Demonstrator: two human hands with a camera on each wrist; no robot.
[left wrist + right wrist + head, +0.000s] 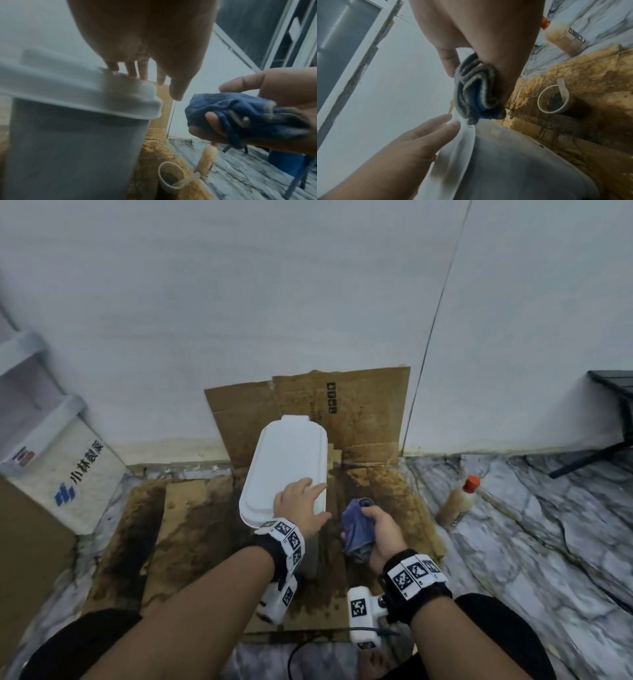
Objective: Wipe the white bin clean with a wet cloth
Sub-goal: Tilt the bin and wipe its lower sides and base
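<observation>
The left hand (301, 505) lies flat on the white bin (284, 460) lid. The right hand (380, 530) holds a blue cloth (356, 525) beside it. Dirty cardboard (370, 419) lies underneath.

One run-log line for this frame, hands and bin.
left hand: flat on white bin lid | right hand: grips blue cloth, beside bin | wipe: not yet in contact

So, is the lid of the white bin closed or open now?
Closed. The lid sits flat on the white bin, its rim overlapping the body all along; the left hand rests on it.
</observation>
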